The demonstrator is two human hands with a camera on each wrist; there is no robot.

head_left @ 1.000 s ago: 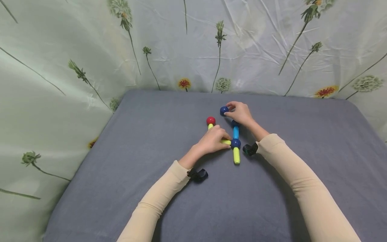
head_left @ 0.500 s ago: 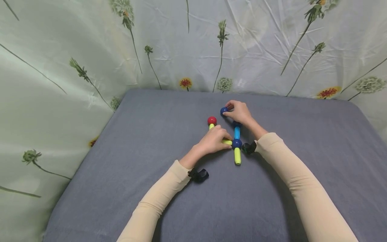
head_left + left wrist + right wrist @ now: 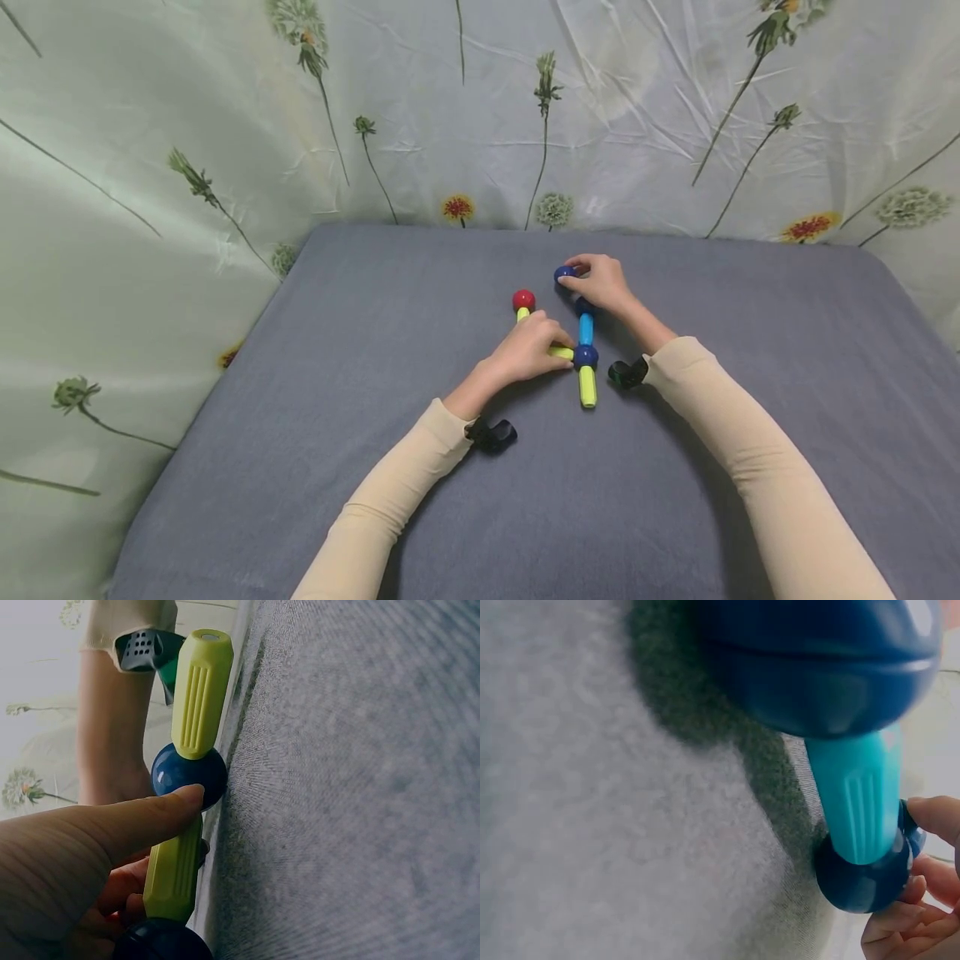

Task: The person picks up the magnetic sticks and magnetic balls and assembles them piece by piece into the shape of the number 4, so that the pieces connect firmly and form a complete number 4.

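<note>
My left hand (image 3: 527, 344) pinches a yellow-green magnetic rod (image 3: 171, 877) that joins two blue balls; the thumb also reaches onto the centre blue ball (image 3: 585, 357). From that ball a second yellow-green rod (image 3: 587, 388) points toward me, and a light blue rod (image 3: 586, 329) points away to a far blue ball (image 3: 864, 877). My right hand (image 3: 602, 283) holds a loose blue ball (image 3: 564, 276) between thumb and fingers, just beyond and left of that far ball. Past my left hand, a red ball (image 3: 523, 300) tops another yellow-green rod (image 3: 522, 314), partly hidden by the hand.
Grey cloth (image 3: 360, 333) covers the table. Behind it and along the left hangs a pale curtain (image 3: 465, 125) with a flower print. A black wrist camera (image 3: 491, 435) sits at the left cuff, another wrist camera (image 3: 627, 372) at the right cuff.
My right hand has shifted slightly to the right, carrying the loose blue ball with it. The left hand and the joined rods and balls stay where they were.
</note>
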